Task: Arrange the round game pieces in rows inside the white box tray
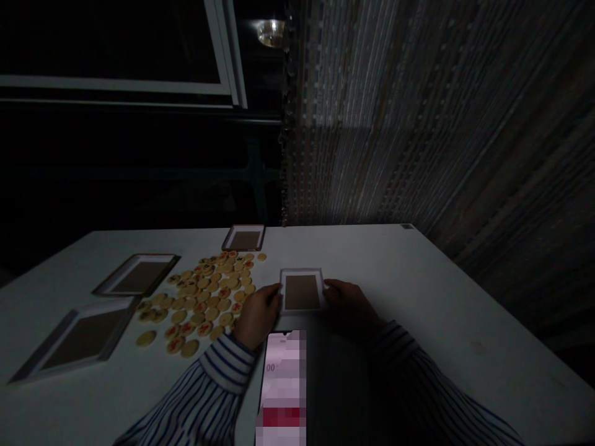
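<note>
Between my two hands is a small shallow box (302, 292) with pale rims and a brown bottom, its open side facing me. My left hand (258, 314) grips its left edge, thumb and fingers closed together. On the opposite edge, my right hand (349, 305) is closed as well, partly in shadow. Just left of my left hand, many round wooden xiangqi pieces (212, 302) lie in a loose heap, some showing red or black characters. A lit phone (282, 384) lies below the box, its screen partly pixelated.
Three more shallow boxes rest on the white table (446, 347): one at the back (244, 238), one at the left (137, 274) and one at the near left (77, 337). A bead-like curtain (372, 111) hangs behind the table. The room is dim.
</note>
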Motion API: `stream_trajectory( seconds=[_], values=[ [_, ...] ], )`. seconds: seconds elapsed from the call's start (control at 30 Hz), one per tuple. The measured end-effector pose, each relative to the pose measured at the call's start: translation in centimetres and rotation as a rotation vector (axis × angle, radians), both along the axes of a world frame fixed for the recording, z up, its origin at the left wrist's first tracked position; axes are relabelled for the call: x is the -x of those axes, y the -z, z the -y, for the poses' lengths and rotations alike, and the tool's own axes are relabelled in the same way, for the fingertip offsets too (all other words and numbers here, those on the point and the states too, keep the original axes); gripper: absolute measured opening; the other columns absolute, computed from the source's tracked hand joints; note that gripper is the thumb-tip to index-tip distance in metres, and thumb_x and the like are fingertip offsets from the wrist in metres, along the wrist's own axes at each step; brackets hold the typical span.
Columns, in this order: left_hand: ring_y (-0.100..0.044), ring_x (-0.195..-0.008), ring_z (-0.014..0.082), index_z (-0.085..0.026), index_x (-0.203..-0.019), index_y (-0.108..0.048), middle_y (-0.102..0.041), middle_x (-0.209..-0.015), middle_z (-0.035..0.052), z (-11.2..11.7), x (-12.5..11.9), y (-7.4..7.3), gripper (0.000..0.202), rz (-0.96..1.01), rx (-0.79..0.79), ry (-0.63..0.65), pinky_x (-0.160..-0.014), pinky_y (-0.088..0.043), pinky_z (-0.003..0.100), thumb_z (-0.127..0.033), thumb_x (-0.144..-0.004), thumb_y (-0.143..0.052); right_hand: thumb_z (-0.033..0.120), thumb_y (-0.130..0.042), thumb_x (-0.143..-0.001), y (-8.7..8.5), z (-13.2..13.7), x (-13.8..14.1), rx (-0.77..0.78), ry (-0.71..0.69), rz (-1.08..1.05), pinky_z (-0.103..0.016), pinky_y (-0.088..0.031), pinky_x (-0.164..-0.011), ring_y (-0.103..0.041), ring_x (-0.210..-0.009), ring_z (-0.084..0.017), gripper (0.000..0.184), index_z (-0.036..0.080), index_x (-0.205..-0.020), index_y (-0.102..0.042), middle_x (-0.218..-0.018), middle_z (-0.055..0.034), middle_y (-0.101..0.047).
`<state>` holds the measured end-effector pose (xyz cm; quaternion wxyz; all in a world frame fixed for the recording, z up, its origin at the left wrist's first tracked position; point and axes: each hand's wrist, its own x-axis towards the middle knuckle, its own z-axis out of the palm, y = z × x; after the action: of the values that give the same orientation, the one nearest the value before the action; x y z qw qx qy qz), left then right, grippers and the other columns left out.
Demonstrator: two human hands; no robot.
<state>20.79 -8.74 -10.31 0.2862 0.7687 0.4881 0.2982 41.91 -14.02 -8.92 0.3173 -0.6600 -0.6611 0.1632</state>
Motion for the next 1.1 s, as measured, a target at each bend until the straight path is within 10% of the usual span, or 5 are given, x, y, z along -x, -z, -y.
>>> stream_trajectory(
  seconds=[1.1],
  values=[
    [-0.055,-0.1,0.0188,-0.013,-0.107,-0.057,-0.061,-0.108,0.0078,0.2,-0.2,-0.6,0.037,-0.074,-0.038,-0.028,-0.09,-0.04,0.031,-0.029,-0.078,-0.039,0.03,-0.04,-0.079,-0.2,0.0,-0.2,0.008,0.019,-0.021,-0.023,-0.04,-0.064,-0.058,-0.07,-0.015,0.037,0.01,-0.105,-0.058,-0.079,-0.0071,-0.066]
  ],
)
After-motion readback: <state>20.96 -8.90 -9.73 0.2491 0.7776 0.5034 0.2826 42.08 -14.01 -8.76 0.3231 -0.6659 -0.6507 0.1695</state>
